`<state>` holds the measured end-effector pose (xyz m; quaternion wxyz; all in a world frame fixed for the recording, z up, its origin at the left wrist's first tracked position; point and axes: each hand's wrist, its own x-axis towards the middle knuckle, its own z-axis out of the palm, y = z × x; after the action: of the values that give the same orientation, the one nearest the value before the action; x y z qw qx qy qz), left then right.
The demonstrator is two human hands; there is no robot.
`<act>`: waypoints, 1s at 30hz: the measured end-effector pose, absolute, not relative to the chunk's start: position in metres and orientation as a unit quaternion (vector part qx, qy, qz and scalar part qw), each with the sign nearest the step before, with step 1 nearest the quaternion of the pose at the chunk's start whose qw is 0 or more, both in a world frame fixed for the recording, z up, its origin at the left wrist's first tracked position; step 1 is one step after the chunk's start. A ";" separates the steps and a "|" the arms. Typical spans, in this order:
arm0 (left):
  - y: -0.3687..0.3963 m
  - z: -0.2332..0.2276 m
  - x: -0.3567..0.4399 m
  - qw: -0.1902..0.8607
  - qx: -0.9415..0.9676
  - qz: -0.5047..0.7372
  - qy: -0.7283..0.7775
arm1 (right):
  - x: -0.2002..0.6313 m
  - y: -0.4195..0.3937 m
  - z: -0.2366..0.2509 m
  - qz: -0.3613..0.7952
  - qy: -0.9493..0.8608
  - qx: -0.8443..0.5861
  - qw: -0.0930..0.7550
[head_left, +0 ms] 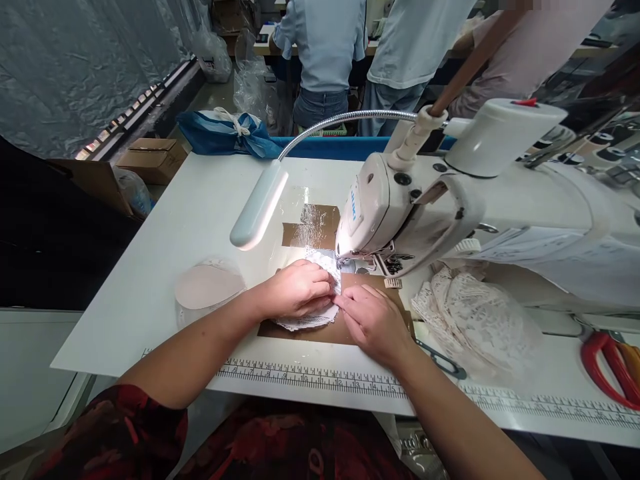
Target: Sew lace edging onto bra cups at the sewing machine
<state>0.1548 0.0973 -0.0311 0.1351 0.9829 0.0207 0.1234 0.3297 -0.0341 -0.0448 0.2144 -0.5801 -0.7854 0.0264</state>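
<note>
At the far left of the white desk (165, 220) a cardboard box (153, 159) and a blue bag (220, 133) sit beyond its edge, and nearer in a pale pink pad (209, 287) lies flat on the desk, just left of the person's left hand (297, 288). That hand rests palm down on a white lace piece (320, 267), its fingers (320, 288) curled loosely and pressing the lace flat rather than gripping it. A lamp head (259, 207) on a bent metal neck hangs above and to the far side of the hand. The lace lies on a brown patch (320, 331) on the desk, its far edge reaching under the needle area of the white sewing machine (400, 207). The right hand (373, 323) lies touching the lace's right edge, fingers extended and close together, pinching or pressing the edge; which of the two cannot be told. Right of it lie a heap of more lace (475, 313) and red-handled scissors (613, 363). A printed ruler strip (310, 377) runs along the near edge.
</note>
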 end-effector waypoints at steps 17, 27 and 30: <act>0.092 -0.034 0.155 0.149 0.980 0.105 0.083 | 0.329 -0.028 -0.050 -0.021 -0.743 -0.654 0.140; 0.093 -0.040 0.163 0.096 0.984 0.125 0.088 | 0.324 -0.023 -0.048 -0.049 -0.725 -0.675 0.127; 0.095 -0.039 0.164 0.081 0.985 0.125 0.092 | 0.323 -0.022 -0.048 -0.049 -0.720 -0.680 0.129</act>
<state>0.1641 0.0946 -0.0386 0.0809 0.9845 0.0919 0.1254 0.3234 -0.0224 -0.0483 0.1285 -0.6802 -0.7200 -0.0489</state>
